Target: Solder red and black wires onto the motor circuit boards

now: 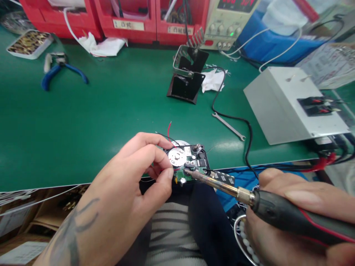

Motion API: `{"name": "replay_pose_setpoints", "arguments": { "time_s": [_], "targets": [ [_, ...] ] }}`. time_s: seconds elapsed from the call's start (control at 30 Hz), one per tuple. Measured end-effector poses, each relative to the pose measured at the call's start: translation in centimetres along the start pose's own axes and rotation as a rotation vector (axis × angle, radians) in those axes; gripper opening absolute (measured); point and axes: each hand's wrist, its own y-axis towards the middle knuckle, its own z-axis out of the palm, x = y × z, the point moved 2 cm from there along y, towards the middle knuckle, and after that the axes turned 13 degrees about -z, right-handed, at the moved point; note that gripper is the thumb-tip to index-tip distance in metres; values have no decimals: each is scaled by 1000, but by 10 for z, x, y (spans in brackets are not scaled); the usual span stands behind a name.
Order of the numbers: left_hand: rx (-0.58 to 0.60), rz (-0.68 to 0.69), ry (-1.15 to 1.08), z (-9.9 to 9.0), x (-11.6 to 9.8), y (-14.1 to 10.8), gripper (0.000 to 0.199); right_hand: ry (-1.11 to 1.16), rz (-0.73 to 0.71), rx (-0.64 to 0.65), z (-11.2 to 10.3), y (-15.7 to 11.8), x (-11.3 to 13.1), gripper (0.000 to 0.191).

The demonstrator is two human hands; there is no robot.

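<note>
My left hand is closed at the left side of a small circuit board in a black housing at the table's front edge. Thumb and forefinger pinch what looks like a thin wire over the board. A round silver metal part sits on the board beside the fingertips, and a loose red wire sticks up behind it. My right hand grips the dark handle of a soldering iron. The iron's tip touches or nearly touches the board, close to my left fingertips.
A black soldering iron stand is at the back, with a cord running to the right. A wrench lies near a grey box. Blue-handled pliers, a tray of brass parts, red bins and a power supply line the back.
</note>
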Motion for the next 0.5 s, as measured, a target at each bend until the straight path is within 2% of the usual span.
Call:
{"name": "replay_pose_setpoints", "arguments": {
  "time_s": [0.37,0.5],
  "targets": [
    [5,16,9,-2,0,3,16,17,39,-31,-5,-3,4,36],
    [0,15,0,-3,0,3,16,-32,57,-62,-3,-4,8,29]
  ]
}}
